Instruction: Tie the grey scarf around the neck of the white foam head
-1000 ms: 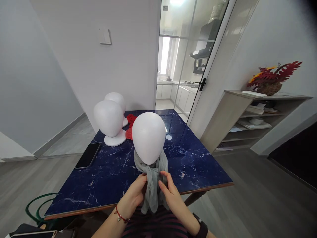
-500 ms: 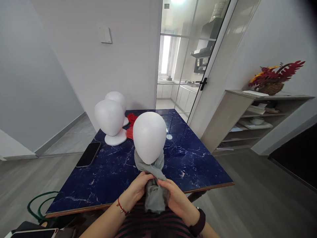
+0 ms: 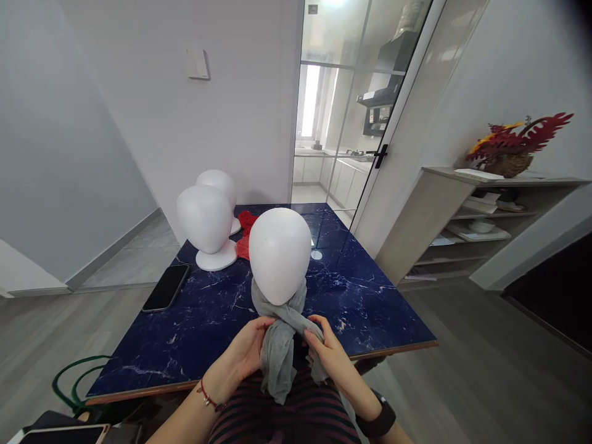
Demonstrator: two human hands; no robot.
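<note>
A white mannequin head stands near the front edge of the blue marble table. A grey scarf is wrapped round its neck, crossed in front, with its ends hanging over the table edge. My left hand pinches the scarf's left strand just below the crossing. My right hand grips the right strand, fingers curled round the cloth.
Two more white mannequin heads stand at the back left, with red cloth beside them. A black phone lies at the table's left edge. A shelf unit with a flower basket stands on the right. A glass door is behind the table.
My hands had bunched the scarf ends together in front; now they have drawn apart, one strand crossed over the other below the neck and the ends hanging loose.
</note>
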